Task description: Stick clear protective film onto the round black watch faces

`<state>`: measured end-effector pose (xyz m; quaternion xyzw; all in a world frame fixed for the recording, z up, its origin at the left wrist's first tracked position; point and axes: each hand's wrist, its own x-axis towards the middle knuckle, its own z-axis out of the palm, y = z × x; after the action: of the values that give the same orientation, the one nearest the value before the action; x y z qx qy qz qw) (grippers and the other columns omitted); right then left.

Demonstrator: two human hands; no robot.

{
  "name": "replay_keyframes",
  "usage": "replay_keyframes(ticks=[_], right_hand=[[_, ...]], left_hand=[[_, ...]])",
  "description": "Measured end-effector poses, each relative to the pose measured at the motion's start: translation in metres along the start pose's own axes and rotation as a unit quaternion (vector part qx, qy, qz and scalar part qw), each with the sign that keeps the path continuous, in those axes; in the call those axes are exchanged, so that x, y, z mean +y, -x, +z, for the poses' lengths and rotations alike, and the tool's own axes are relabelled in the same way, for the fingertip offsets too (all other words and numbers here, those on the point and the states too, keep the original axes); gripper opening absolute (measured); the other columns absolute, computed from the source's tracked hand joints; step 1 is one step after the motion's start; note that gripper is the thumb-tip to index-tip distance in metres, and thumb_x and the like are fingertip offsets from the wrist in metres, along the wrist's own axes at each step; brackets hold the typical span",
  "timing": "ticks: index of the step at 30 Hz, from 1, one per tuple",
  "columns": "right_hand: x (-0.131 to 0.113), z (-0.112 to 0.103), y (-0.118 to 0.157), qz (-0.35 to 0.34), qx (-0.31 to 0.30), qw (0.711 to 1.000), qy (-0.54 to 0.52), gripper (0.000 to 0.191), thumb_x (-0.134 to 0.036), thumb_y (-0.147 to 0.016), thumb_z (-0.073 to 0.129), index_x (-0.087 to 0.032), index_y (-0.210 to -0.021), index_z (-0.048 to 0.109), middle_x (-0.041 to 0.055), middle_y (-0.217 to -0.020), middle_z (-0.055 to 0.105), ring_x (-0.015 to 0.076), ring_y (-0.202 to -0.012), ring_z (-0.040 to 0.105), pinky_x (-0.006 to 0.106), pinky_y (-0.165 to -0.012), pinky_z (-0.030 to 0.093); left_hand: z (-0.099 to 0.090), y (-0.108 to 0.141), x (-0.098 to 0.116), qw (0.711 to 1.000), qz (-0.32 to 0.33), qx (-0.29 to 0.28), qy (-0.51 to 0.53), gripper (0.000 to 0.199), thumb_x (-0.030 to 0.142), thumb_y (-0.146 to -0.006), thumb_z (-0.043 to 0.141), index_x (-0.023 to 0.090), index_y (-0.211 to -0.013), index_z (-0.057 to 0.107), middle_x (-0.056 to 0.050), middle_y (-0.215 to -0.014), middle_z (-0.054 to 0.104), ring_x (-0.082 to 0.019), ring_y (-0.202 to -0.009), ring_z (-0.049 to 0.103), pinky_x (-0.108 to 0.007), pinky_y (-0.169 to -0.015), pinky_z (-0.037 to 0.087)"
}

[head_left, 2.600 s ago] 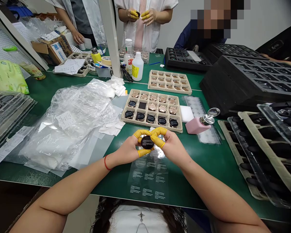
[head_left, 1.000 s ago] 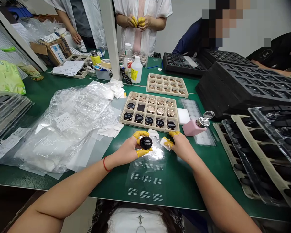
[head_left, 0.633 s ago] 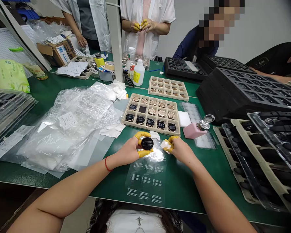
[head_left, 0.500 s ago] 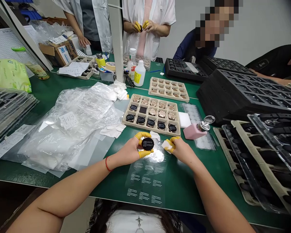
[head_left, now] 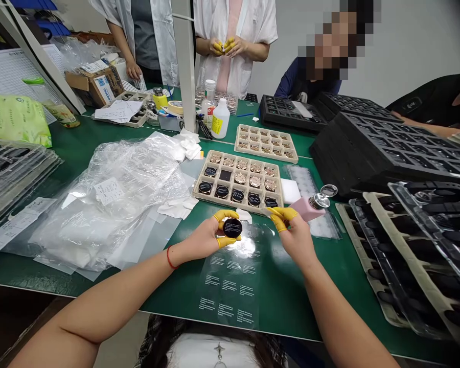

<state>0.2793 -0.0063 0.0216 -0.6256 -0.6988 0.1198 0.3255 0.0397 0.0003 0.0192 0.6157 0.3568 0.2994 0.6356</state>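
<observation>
My left hand (head_left: 210,232), with yellow finger cots, grips a round black watch face (head_left: 232,228) by its edges; small white print shows on it. In my right hand (head_left: 289,222), also in yellow finger cots, a folded white wipe (head_left: 270,211) is pinched, just in front of the near tray. Below the hands lies a clear sticker sheet (head_left: 230,291) with blocks of white text. Beyond them a beige tray (head_left: 235,202) carries watch faces, some black and printed, others rose gold, with one compartment showing only its dark bottom.
At right stand a pink pump bottle (head_left: 308,208), a black foam tray stack (head_left: 364,153) and tilted trays of black straps (head_left: 414,245). Plastic bags (head_left: 111,189) cover the left. Behind are a white bottle (head_left: 220,117), a second beige tray (head_left: 266,140), a post (head_left: 184,66) and co-workers.
My right hand has moved right and slightly up with the wipe, away from the watch face, toward the pink bottle. My left hand stays almost still, holding the watch face.
</observation>
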Motion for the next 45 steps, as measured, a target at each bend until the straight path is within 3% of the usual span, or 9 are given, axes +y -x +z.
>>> replay_keyframes(ticks=[5, 9, 20, 24, 30, 34, 38, 41, 45], right_hand=[[-0.051, 0.013, 0.019, -0.225, 0.027, 0.971, -0.081, 0.018, -0.019, -0.089, 0.050, -0.024, -0.103, 0.059, 0.0044, -0.091, 0.062, 0.0192, -0.083, 0.053, 0.033, -0.071, 0.045], [-0.062, 0.028, 0.018, -0.284, -0.004, 0.959, 0.008, 0.017, -0.017, -0.088, 0.048, -0.018, -0.100, 0.059, 0.0070, -0.084, 0.060, 0.0209, -0.077, 0.047, 0.033, -0.065, 0.042], [-0.054, 0.031, -0.014, -0.219, -0.044, 0.975, 0.007, 0.021, -0.018, -0.089, 0.041, -0.017, -0.098, 0.059, 0.0089, -0.086, 0.060, 0.0236, -0.081, 0.049, 0.037, -0.070, 0.043], [-0.033, 0.013, -0.020, -0.105, -0.074, 0.988, -0.088, 0.021, -0.027, -0.091, 0.043, -0.022, -0.107, 0.055, 0.0068, -0.100, 0.062, 0.0232, -0.092, 0.056, 0.038, -0.077, 0.047], [0.008, 0.011, -0.031, -0.022, -0.168, 0.982, 0.085, 0.013, -0.021, -0.083, 0.051, -0.019, -0.087, 0.063, 0.0113, -0.087, 0.064, 0.0290, -0.082, 0.058, 0.042, -0.070, 0.048], [-0.014, 0.020, -0.025, -0.098, -0.085, 0.986, 0.102, 0.022, -0.024, -0.087, 0.046, -0.018, -0.095, 0.066, 0.0129, -0.092, 0.063, 0.0287, -0.091, 0.054, 0.044, -0.079, 0.045], [-0.051, 0.032, -0.027, -0.116, -0.173, 0.974, -0.093, 0.037, -0.025, -0.087, 0.047, -0.020, -0.123, 0.050, 0.0040, -0.085, 0.063, 0.0178, -0.076, 0.057, 0.033, -0.069, 0.048], [-0.062, 0.044, -0.063, -0.087, -0.177, 0.971, -0.134, 0.036, -0.023, -0.083, 0.049, -0.017, -0.119, 0.051, 0.0007, -0.077, 0.060, 0.0147, -0.067, 0.056, 0.028, -0.062, 0.047], [-0.058, 0.072, -0.137, -0.016, -0.069, 0.997, -0.043, 0.029, -0.024, -0.088, 0.042, -0.013, -0.112, 0.054, 0.0078, -0.096, 0.063, 0.0155, -0.080, 0.058, 0.028, -0.070, 0.047]], left_hand=[[0.002, 0.000, -0.001, 0.999, 0.027, 0.009, -0.026, 0.044, 0.030, -0.075, 0.067, 0.020, -0.112, 0.046, -0.002, -0.090, 0.060, -0.014, -0.076, 0.059, -0.025, -0.068, 0.048], [0.003, 0.000, -0.002, 0.997, 0.057, 0.013, -0.046, 0.040, 0.022, -0.076, 0.065, 0.020, -0.112, 0.048, -0.003, -0.099, 0.060, -0.013, -0.080, 0.059, -0.025, -0.073, 0.048], [0.003, -0.005, -0.012, 1.000, 0.015, 0.017, -0.003, 0.049, 0.029, -0.076, 0.067, 0.020, -0.117, 0.044, -0.002, -0.087, 0.060, -0.014, -0.074, 0.057, -0.026, -0.065, 0.047], [0.005, -0.008, -0.016, 0.999, -0.005, 0.033, 0.032, 0.048, 0.028, -0.072, 0.070, 0.021, -0.113, 0.045, -0.003, -0.092, 0.060, -0.017, -0.081, 0.061, -0.030, -0.073, 0.049], [0.002, -0.009, -0.017, 0.998, -0.029, 0.047, 0.030, 0.052, 0.027, -0.070, 0.072, 0.023, -0.114, 0.046, -0.002, -0.088, 0.061, -0.015, -0.076, 0.061, -0.029, -0.071, 0.049], [0.003, -0.008, -0.015, 0.999, -0.016, 0.041, 0.029, 0.054, 0.026, -0.070, 0.071, 0.022, -0.118, 0.048, -0.002, -0.085, 0.061, -0.014, -0.071, 0.058, -0.027, -0.066, 0.047], [0.002, -0.008, -0.011, 0.997, 0.018, 0.037, 0.065, 0.062, 0.025, -0.072, 0.069, 0.023, -0.128, 0.041, -0.005, -0.095, 0.064, -0.016, -0.077, 0.061, -0.027, -0.067, 0.047], [-0.004, -0.011, -0.012, 0.997, 0.004, 0.069, 0.038, 0.063, 0.026, -0.071, 0.070, 0.021, -0.127, 0.042, -0.008, -0.099, 0.065, -0.020, -0.081, 0.063, -0.031, -0.070, 0.048], [-0.012, -0.016, -0.018, 0.994, -0.045, 0.093, 0.023, 0.046, 0.028, -0.073, 0.068, 0.014, -0.114, 0.052, -0.012, -0.101, 0.066, -0.021, -0.080, 0.066, -0.037, -0.079, 0.050]])
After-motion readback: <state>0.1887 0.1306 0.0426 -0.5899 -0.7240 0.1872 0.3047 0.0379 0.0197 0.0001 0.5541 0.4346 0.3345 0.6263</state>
